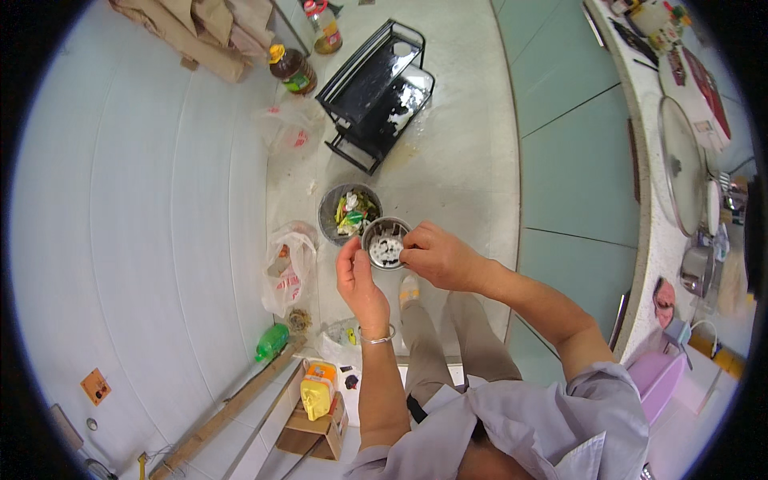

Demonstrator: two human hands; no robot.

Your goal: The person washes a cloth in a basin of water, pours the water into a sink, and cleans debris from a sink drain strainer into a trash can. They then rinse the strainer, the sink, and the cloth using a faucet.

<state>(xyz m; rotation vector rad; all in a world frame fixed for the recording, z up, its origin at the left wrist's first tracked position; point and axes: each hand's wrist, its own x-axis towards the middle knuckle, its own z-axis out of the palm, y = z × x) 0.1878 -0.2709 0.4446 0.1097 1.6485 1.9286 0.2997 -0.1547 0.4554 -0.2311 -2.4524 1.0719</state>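
Note:
A round metal strainer cup (386, 243) with dark bits inside is held between my hands, above and beside the rim of a lined trash bin (329, 217) that holds food scraps and wrappers. My left hand (362, 279), with a bangle at the wrist, supports the cup's left side, its fingers partly hidden. At the cup's right edge, my right hand (437, 253) has its fingers closed on the rim; whether they also pinch something is hidden. Beyond the bin, a wet black metal rack (366, 90) lies on the floor.
Oil bottles (293, 71) stand by the left wall, with a plastic bag (291, 270) and a green bottle (273, 342) nearer. Behind them, a cardboard box (312, 429) bears a yellow jug (318, 390). Green cabinets (576, 162) and a counter with a glass lid (681, 168) line the right.

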